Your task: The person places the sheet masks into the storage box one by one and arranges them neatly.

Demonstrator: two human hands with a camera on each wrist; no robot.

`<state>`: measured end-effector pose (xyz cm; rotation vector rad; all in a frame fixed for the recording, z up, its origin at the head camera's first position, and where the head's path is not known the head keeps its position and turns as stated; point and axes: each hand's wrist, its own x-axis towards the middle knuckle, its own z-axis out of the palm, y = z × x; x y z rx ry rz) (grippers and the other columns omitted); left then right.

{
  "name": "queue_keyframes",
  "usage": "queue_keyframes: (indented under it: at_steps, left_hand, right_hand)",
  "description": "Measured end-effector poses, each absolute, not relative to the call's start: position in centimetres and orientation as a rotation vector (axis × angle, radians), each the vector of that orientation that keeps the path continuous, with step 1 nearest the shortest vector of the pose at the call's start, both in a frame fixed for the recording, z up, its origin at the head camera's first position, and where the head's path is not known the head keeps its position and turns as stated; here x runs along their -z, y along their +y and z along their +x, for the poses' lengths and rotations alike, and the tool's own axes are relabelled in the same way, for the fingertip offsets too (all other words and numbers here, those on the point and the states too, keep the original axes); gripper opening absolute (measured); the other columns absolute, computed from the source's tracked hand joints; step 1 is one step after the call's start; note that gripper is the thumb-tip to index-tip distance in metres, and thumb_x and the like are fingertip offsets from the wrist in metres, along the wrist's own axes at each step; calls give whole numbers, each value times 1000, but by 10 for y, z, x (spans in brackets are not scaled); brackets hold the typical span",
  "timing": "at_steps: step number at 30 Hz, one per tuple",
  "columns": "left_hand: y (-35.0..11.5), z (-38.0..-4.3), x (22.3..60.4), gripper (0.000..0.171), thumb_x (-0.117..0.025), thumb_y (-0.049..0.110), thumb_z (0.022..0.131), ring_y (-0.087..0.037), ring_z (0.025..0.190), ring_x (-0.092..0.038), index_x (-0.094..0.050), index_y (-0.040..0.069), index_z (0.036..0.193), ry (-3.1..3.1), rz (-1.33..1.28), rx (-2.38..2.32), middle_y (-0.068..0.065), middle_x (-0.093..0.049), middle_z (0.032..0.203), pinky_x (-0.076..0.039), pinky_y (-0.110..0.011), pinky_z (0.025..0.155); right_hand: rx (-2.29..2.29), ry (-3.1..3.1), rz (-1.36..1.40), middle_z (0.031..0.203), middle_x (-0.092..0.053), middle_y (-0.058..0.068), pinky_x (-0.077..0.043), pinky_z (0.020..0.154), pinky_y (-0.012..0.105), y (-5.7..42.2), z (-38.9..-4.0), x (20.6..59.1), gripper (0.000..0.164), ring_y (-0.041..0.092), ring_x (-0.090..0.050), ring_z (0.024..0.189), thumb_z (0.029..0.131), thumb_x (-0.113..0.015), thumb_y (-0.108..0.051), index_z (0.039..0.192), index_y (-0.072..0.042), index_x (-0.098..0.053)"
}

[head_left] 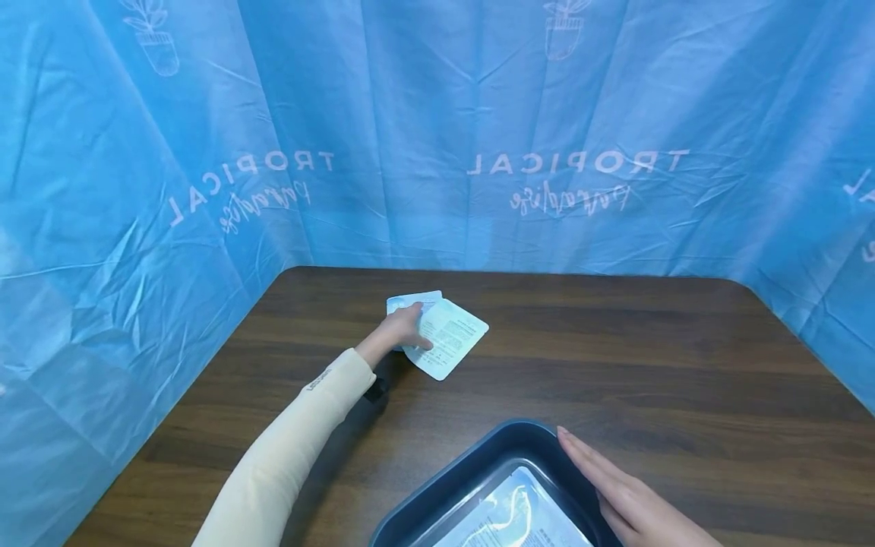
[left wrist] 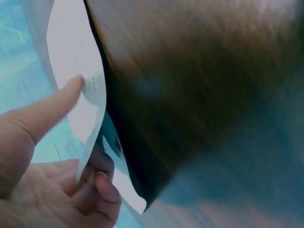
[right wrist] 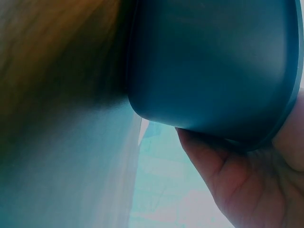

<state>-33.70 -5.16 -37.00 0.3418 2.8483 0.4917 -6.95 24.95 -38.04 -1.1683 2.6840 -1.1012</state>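
Toward the back of the table, my left hand (head_left: 405, 328) holds a pale, flat, printed packet (head_left: 453, 338) with rounded corners. In the left wrist view the thumb (left wrist: 61, 102) presses its printed face while the curled fingers go behind it. A second packet (head_left: 418, 299) lies partly under the first and shows below the fingers. My right hand (head_left: 632, 501) grips the rim of a dark blue tray (head_left: 437, 494), fingers along the outside and thumb at the inner side. Inside the tray lies a shiny silver-blue packet (head_left: 509, 516), cut off by the lower frame edge.
The brown wood-grain table (head_left: 649, 349) has rounded far corners. Blue printed sheeting (head_left: 424, 213) hangs behind it and along both sides. A dark device (head_left: 376, 389) sits at the left wrist, beneath the cream sleeve (head_left: 294, 448).
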Motion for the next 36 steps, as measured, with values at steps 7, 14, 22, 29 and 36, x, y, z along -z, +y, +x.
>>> queue_keyframes:
  at_steps: [7,14,22,29,36]
  left_hand:
    - [-56,-313,358,47,-67,7,75,-21,80,-50,-52,-1,119,2933,406,-529,-13,-57,111,-41,-31,70]
    - [-70,-296,361,40,-62,3,76,-26,95,-54,-54,-1,115,2935,406,-720,-16,-57,109,-44,-37,78]
    - [-90,-278,345,38,-53,-4,77,-23,87,-56,-52,-3,116,2866,430,-962,-20,-57,108,-41,-26,58]
    - [-98,-262,325,42,-48,-5,81,-19,80,-56,-47,-2,123,2671,383,-1240,-22,-53,115,-41,-25,53]
    - [-101,-237,305,43,-44,-3,84,-19,80,-59,-41,-1,127,2477,418,-1458,-19,-54,113,-49,-37,62]
  right_hand:
    - [1122,2662,-1184,146,-13,14,-24,93,9,250,-70,382,64,-6,-9,129,89,-46,4,142,-2,-10]
    - [1104,2696,-1196,144,-17,19,-24,93,8,249,-70,383,62,-5,-11,129,89,-46,2,141,0,-13]
    - [1152,2649,-1157,144,-16,18,-21,92,8,249,-70,381,62,-6,-11,129,89,-45,4,142,-2,-12]
    - [1129,2669,-1184,144,-16,19,-21,92,7,250,-71,381,65,-6,-10,129,88,-47,6,141,-2,-12]
    - [1120,2667,-1152,145,-17,18,-24,92,8,249,-69,380,64,-7,-11,128,89,-46,3,142,-4,-11]
